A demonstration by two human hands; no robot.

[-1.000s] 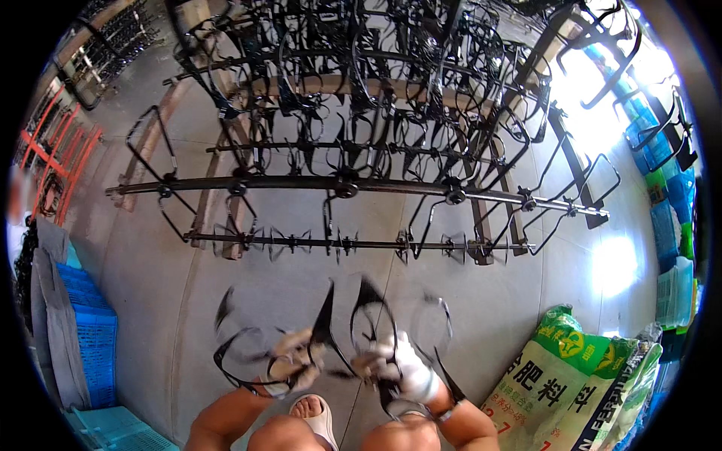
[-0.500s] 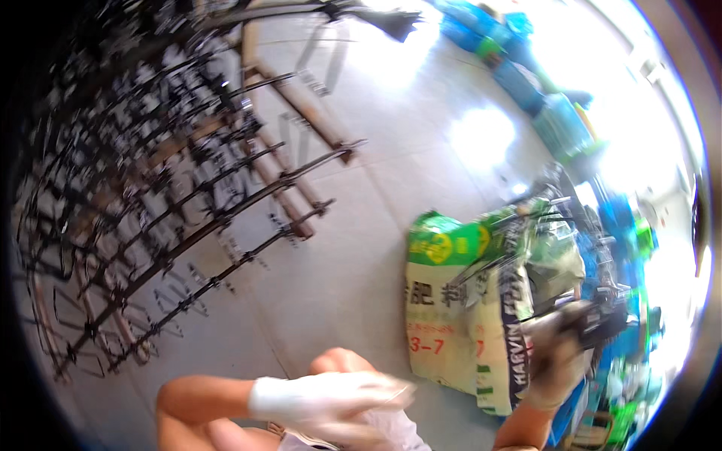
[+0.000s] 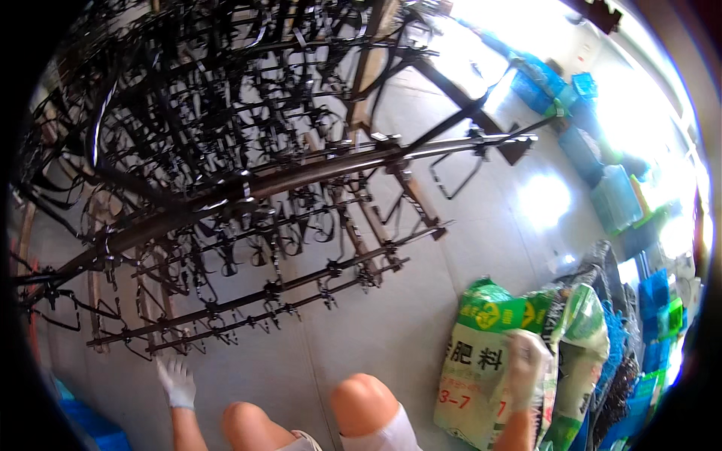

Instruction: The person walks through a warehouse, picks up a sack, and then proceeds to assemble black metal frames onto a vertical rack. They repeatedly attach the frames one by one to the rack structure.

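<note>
My left hand (image 3: 177, 382), in a white glove, is at the lower left with its fingers spread and nothing in them. Its fingertips come close to the low edge of a large black metal hanging rack (image 3: 248, 188), made of long rods with many small hooks and wire loops. On the right, my gloved right hand (image 3: 526, 368) is in front of a green and white woven sack (image 3: 474, 376). Motion blurs its fingers, so I cannot make out whether they grip anything or touch the sack.
Beside the sack lie dark plastic bags (image 3: 602, 263) and blue netting (image 3: 615, 338). Blue and teal bins (image 3: 617, 199) line the right wall. A blue object (image 3: 94, 425) sits at the lower left. Wooden bars (image 3: 368, 83) run under the rack on the grey tiled floor (image 3: 391, 323).
The view has swung left, bringing more of the rack into sight. My left hand has moved from the middle to the far left and spread. My right hand has left the dark items by the sack's mouth.
</note>
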